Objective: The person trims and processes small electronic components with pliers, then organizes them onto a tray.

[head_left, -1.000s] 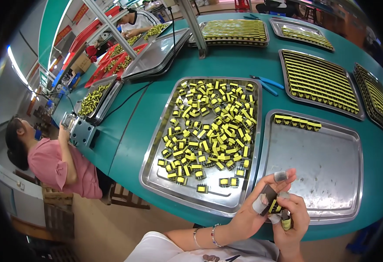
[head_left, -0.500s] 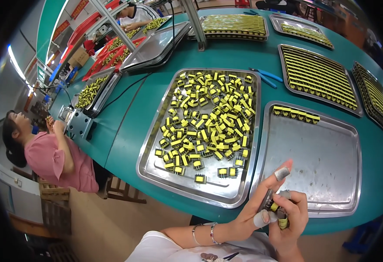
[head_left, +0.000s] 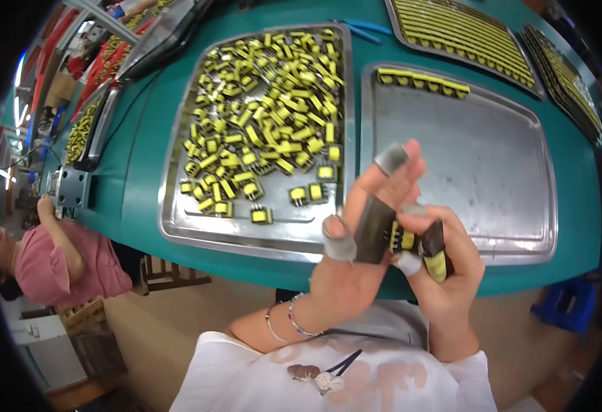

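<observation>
My left hand (head_left: 356, 275), with grey coverings on thumb and a finger, holds a dark brown rectangular block (head_left: 375, 230) against its palm by the thumb; the other fingers reach forward. My right hand (head_left: 452, 281) pinches a small yellow-and-black transformer (head_left: 402, 238), its pins facing the dark block and very near it; whether they touch, I cannot tell. Also in the right hand is a dark-topped piece with a yellow lower part (head_left: 436, 266). Behind the hands lies a metal tray (head_left: 466, 178) with a short row of transformers (head_left: 423, 82) along its far edge.
Left of it, another metal tray (head_left: 236, 230) holds a loose heap of transformers (head_left: 273, 123). Blue-handled pliers (head_left: 366, 29) lie beyond. Filled trays (head_left: 462, 38) stand at the far right. A person in pink (head_left: 71, 261) works at the left; a blue stool (head_left: 569, 302) stands lower right.
My view has tilted down, so trays and hands sit higher in the picture. The transformer in my right hand now shows its pins toward the dark block, which faces me more broadly.
</observation>
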`<state>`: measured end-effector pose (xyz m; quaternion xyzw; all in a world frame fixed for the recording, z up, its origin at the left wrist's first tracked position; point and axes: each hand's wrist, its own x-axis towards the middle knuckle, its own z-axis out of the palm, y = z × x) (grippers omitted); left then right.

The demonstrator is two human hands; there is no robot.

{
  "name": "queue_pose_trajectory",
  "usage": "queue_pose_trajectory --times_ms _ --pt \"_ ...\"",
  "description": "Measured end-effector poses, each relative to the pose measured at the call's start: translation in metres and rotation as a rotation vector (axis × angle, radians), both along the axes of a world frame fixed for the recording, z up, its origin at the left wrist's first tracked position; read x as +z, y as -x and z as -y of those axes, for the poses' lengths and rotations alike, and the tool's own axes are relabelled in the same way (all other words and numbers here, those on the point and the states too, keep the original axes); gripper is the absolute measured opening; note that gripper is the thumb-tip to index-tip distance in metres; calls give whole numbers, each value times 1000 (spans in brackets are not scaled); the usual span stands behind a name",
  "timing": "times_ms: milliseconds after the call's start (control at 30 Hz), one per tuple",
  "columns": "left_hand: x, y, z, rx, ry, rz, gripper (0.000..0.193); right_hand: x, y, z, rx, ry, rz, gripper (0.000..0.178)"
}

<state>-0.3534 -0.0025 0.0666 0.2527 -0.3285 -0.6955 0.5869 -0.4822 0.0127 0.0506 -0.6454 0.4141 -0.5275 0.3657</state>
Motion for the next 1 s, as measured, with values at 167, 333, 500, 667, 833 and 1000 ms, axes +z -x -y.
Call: queue_pose_trajectory --times_ms 167,333,500,667,833,1000 --pt "-5 -1 5 -74 -26 -29 109 -5 4 2 10 -42 57 39" --pt "-7 1 -1 -46 -19 38 114 -7 4 2 14 31 17 43" --pt "-7 0 -5 -44 14 87 115 6 6 -5 5 59 -143 33" --pt "-9 0 -7 -58 4 148 118 7 7 -7 21 65 -211 53" --pt "-13 -1 -9 -12 134 289 114 -3 2 0 30 103 -107 49" --pt "-16 -1 -11 -10 102 267 120 0 1 -6 10 106 -139 45"
